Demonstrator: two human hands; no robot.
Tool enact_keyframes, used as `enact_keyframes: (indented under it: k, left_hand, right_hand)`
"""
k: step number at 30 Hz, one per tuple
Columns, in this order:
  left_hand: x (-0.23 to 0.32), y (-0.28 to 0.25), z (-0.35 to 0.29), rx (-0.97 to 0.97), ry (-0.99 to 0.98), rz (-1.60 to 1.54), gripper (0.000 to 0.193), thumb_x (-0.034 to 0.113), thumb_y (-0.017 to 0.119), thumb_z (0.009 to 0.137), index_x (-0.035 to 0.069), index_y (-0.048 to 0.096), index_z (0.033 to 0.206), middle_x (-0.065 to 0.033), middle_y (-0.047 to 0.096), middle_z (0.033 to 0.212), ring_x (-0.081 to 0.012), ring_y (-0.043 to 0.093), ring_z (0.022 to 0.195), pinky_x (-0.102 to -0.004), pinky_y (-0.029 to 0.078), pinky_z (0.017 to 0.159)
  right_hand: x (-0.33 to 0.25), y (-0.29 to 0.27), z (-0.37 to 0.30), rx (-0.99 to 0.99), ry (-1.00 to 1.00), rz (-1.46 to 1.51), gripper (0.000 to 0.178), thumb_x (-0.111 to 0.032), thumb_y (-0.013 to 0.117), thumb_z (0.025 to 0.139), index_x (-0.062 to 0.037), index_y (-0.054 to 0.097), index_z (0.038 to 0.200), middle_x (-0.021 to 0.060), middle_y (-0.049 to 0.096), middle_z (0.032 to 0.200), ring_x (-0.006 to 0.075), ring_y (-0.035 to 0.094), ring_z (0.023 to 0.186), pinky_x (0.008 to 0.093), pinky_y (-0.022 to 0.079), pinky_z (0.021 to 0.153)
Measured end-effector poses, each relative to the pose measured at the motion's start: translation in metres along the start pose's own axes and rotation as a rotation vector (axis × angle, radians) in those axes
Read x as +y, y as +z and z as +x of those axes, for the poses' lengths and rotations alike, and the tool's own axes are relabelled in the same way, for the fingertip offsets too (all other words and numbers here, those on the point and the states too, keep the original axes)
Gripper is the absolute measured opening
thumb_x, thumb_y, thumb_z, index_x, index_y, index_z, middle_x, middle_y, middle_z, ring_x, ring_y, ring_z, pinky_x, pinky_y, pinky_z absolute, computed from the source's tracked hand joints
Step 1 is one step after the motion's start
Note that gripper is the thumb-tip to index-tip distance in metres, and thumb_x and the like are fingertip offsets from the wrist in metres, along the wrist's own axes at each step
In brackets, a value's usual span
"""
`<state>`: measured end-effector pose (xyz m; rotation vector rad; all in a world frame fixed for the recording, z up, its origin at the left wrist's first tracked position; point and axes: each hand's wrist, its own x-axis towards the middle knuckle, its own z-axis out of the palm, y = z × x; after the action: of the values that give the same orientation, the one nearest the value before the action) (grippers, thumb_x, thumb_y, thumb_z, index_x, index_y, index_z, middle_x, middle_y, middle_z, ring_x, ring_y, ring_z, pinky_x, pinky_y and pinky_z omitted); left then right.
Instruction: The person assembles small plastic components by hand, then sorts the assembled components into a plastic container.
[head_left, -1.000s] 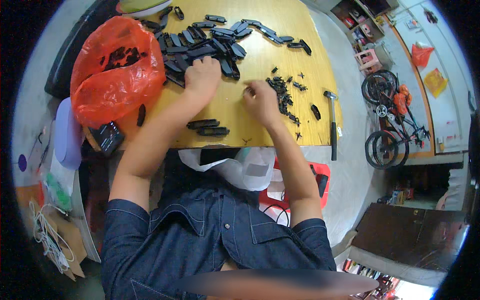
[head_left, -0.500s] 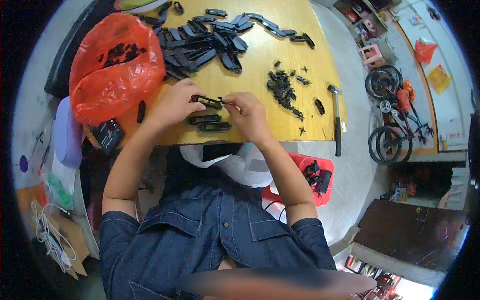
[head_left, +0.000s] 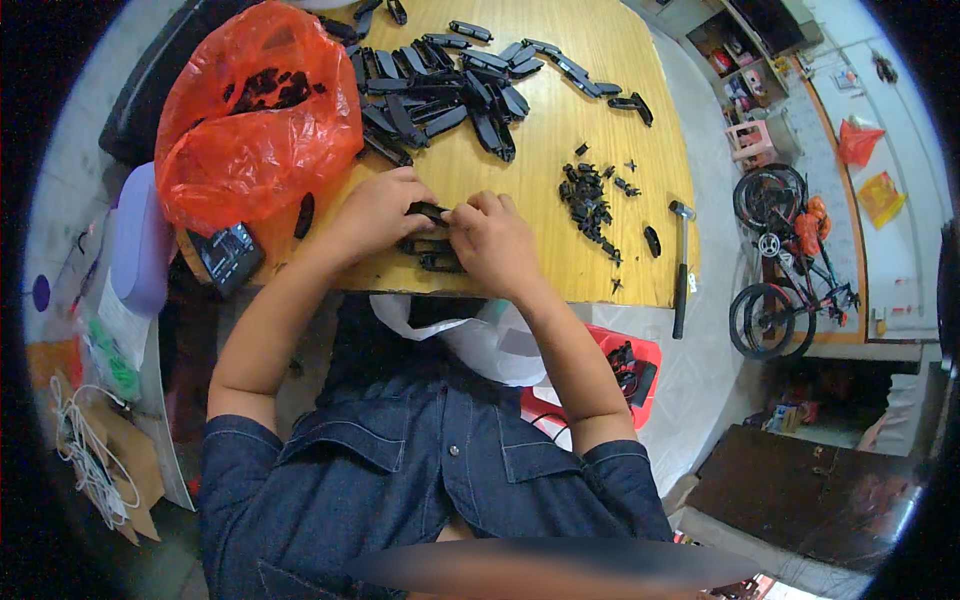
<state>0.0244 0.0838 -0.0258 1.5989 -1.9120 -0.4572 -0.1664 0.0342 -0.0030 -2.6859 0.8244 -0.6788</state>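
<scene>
- Left hand (head_left: 382,214) grips one end of a black plastic part (head_left: 430,212) by the table's (head_left: 545,125) near edge.
- Right hand (head_left: 492,245) pinches its other end.
- Dark slab (head_left: 224,257), near-left corner: pale marks, unreadably small.

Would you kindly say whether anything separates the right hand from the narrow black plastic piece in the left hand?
Nothing visible does: the right hand meets the right end of the narrow black plastic piece, opposite the left hand. The right fingers cover that end, so anything small beneath is hidden.
</scene>
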Motion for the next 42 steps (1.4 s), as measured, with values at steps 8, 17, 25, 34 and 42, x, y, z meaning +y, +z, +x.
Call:
enact_keyframes:
  k: [8,17,25,34,42]
  left_hand:
    - [0.003,-0.020,-0.009,-0.193,0.133,-0.049,0.025,0.016,0.060,0.072,0.005,0.065,0.094,-0.0109,0.060,0.093,-0.0295,0.056,0.090,-0.0364,0.046,0.078]
    - [0.007,-0.037,0.027,0.284,-0.004,0.549,0.037,0.003,0.053,0.071,0.009,0.058,0.107,-0.0083,0.056,0.109,-0.0274,0.052,0.098,-0.0349,0.047,0.081]
    - [-0.019,-0.049,0.053,0.150,0.129,0.868,0.020,0.008,0.054,0.070,0.011,0.057,0.090,-0.0036,0.056,0.093,-0.0246,0.053,0.094,-0.0348,0.048,0.072]
    - [0.033,-0.016,0.049,0.032,-0.027,-0.495,0.016,0.011,0.060,0.080,0.004,0.057,0.094,-0.0057,0.056,0.088,-0.0194,0.057,0.080,-0.0306,0.047,0.068]
    - [-0.006,-0.004,0.036,0.048,0.342,-0.101,0.024,0.019,0.063,0.078,0.003,0.062,0.096,-0.0133,0.061,0.089,-0.0227,0.061,0.074,-0.0326,0.049,0.068]
  right_hand:
    - [0.057,-0.030,-0.003,0.283,0.358,-0.070,0.012,-0.017,0.059,0.078,-0.0058,0.060,0.083,0.0126,0.059,0.081,0.0304,0.058,0.075,0.0393,0.046,0.065]
    - [0.078,-0.033,0.007,0.001,0.435,-0.383,0.019,-0.011,0.054,0.077,-0.0069,0.061,0.095,0.0138,0.060,0.088,0.0309,0.058,0.084,0.0391,0.048,0.072]
    - [0.052,-0.019,-0.021,0.099,0.495,0.300,0.012,-0.012,0.064,0.072,-0.0066,0.063,0.083,0.0107,0.059,0.075,0.0295,0.057,0.078,0.0375,0.046,0.069]
    - [0.055,-0.010,-0.034,0.240,0.219,0.131,0.010,-0.011,0.066,0.071,-0.0068,0.061,0.078,0.0094,0.059,0.077,0.0285,0.055,0.074,0.0365,0.045,0.066]
    - [0.037,-0.006,-0.019,0.219,0.184,0.293,0.010,-0.002,0.064,0.074,-0.0032,0.062,0.083,0.0091,0.060,0.079,0.0202,0.055,0.066,0.0282,0.045,0.059]
